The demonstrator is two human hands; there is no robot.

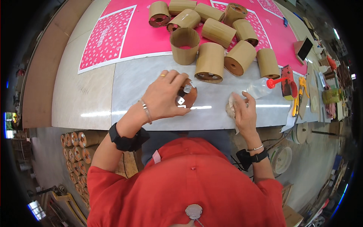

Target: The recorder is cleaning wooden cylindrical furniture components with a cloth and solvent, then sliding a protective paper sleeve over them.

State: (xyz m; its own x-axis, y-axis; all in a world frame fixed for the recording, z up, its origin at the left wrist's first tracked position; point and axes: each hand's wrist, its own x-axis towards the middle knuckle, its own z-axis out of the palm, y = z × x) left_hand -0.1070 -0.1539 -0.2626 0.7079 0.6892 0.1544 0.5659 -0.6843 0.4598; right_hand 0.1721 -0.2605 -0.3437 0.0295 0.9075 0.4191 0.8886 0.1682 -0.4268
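Note:
My left hand (165,92) is closed around a glossy brown round piece (192,94) with small shiny squares on its face. The hand covers much of it, so I cannot tell how deep it is. To the right, the fingers of my right hand (246,111) pinch a crumpled whitish cloth (230,107) just above the grey tabletop (147,75). Beside that hand lies a clear squeeze bottle (258,89) with a red nozzle. Past my hands stands an open cardboard tube (184,53), and a brown tube with a recessed end (210,59) is close by.
Several more cardboard cylinders lie and stand on a pink printed sheet (149,38) at the back. On the right are a red roll-shaped holder (288,81), yellow-handled tools (301,90) and a dark-screened device (303,49). Stacked cylinders (78,155) sit below the table's left side.

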